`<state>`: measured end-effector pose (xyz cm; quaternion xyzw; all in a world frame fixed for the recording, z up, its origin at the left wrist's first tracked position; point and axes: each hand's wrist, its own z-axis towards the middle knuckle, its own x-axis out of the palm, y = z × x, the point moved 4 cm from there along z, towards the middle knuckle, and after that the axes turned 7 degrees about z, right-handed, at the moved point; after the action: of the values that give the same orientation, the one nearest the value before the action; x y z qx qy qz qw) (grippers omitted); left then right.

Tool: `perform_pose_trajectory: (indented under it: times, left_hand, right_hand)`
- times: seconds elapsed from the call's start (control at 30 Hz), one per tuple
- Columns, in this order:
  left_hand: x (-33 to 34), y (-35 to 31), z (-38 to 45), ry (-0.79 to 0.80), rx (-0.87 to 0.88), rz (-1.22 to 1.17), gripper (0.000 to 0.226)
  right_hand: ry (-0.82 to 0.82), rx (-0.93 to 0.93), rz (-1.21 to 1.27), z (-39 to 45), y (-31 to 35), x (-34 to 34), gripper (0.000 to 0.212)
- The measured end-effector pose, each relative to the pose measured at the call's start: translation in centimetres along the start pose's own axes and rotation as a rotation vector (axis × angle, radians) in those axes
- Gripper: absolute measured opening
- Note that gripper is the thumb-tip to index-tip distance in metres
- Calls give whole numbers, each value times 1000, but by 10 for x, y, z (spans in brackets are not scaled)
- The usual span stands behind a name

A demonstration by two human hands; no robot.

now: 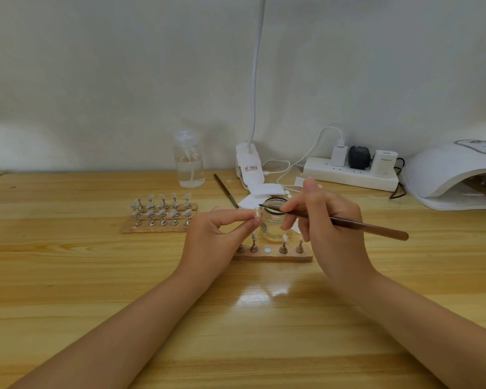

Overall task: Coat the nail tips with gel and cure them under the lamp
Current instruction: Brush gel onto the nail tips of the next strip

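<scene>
My left hand (pixel 216 237) pinches nail tip (pixel 256 214); my right hand (pixel 328 231) grips brush (pixel 348 223), bristles just beside tip. Jar (pixel 272 220) behind, clear gel inside.

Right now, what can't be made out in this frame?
Head view only:
- Curing lamp: cut off by the right edge; contents dark.
- Brush tip: too small to see gel.
- Near stand: left end hidden by left hand.
- Jar: partly behind right hand.
</scene>
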<state>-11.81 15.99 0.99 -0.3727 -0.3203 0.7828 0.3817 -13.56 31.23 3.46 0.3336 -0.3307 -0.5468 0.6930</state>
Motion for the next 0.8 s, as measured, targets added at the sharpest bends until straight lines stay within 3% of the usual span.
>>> perform_pose_trajectory:
  times: [0.47, 0.8]
  left_hand:
    - [-1, 3, 1, -18, -14, -4, 16]
    - [0, 2, 1, -35, 25, 38, 21]
  right_hand:
    - [33, -14, 62, -6, -2, 2, 47]
    - [61, -59, -60, -5, -1, 5, 34]
